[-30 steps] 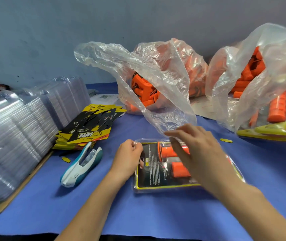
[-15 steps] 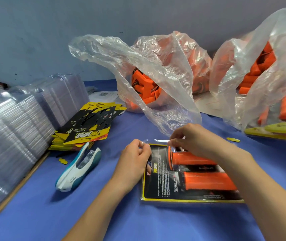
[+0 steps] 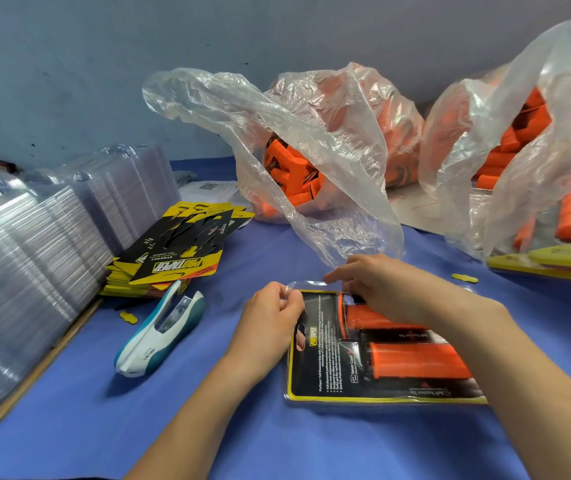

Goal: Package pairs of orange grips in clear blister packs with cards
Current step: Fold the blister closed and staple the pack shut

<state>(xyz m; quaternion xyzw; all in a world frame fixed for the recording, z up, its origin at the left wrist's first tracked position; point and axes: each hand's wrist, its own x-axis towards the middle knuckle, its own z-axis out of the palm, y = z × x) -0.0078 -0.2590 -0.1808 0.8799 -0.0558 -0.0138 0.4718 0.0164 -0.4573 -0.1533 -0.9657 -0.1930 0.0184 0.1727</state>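
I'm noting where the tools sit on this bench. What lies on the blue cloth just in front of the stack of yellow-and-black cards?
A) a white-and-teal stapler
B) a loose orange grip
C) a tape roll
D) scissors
A: the stapler lies on the blue cloth at the near edge of the stack of cards, left of the left hand holding the blister pack.
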